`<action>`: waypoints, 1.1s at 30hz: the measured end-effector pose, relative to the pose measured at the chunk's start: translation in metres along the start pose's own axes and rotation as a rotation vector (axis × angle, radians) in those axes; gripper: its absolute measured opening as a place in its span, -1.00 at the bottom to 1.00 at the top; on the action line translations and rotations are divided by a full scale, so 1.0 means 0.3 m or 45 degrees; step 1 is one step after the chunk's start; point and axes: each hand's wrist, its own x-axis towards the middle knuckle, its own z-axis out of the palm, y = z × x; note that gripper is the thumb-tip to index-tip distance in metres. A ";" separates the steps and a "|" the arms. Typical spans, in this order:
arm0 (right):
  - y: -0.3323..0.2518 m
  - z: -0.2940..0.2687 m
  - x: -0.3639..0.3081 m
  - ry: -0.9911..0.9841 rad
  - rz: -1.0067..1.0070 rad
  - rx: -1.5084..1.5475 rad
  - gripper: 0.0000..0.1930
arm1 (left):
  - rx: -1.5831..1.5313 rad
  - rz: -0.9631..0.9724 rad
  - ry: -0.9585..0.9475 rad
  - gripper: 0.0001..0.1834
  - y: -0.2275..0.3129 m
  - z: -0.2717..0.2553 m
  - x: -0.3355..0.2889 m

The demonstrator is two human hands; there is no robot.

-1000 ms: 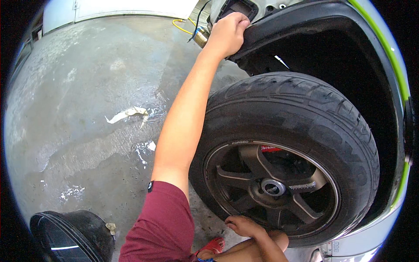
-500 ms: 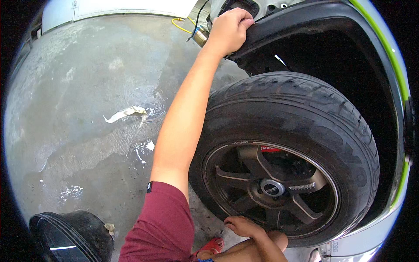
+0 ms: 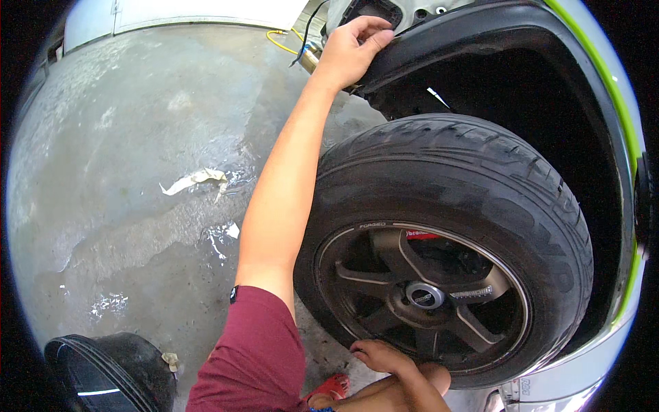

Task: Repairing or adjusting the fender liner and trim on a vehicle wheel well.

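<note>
My left hand, at the end of an arm in a maroon sleeve, is at the front end of the black wheel-arch liner. Its thumb and fingertips come close together there; anything between them is too small to make out. A dark recessed opening in a grey panel lies just beyond the fingers. Lower down, my right hand rests by my bent knee beside the wheel's lower edge, fingers curled in; their inside is hidden. Between the hands stands the black tyre on its bronze spoked rim, with a silver centre cap.
A black bucket stands at the lower left. Torn pale scraps lie on the wet concrete floor. Near the left hand are a yellow hose and a brass-coloured cylinder. Green-edged bodywork curves along the right.
The fingers of my left hand have loosened from a tighter pinch, and a gap shows behind the thumb. My right hand stays by the knee. The view has shifted slightly.
</note>
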 end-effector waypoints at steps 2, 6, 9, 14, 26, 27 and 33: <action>0.000 -0.003 0.001 -0.007 -0.008 -0.006 -0.72 | 0.286 0.067 -0.095 -0.72 -0.001 -0.001 -0.002; -0.001 -0.003 -0.001 -0.013 -0.015 -0.022 -0.72 | 0.189 -0.008 -0.066 -0.72 0.013 0.015 0.012; -0.013 -0.009 -0.004 -0.018 -0.003 -0.009 -0.72 | 0.409 -0.027 -0.038 -0.73 0.055 0.023 0.012; -0.011 -0.001 0.002 -0.031 0.037 -0.023 -0.72 | 0.458 -0.088 0.040 -0.73 0.046 0.047 0.015; -0.008 0.002 0.013 0.002 -0.017 -0.010 -0.72 | 0.014 -0.358 -0.044 -0.62 0.025 -0.002 -0.026; -0.012 0.000 0.014 0.004 -0.039 -0.011 -0.72 | 0.049 -0.338 -0.019 -0.64 0.025 -0.002 -0.023; -0.012 0.002 0.015 0.003 -0.019 0.027 -0.74 | 0.404 -0.262 0.085 -0.66 0.017 0.017 -0.011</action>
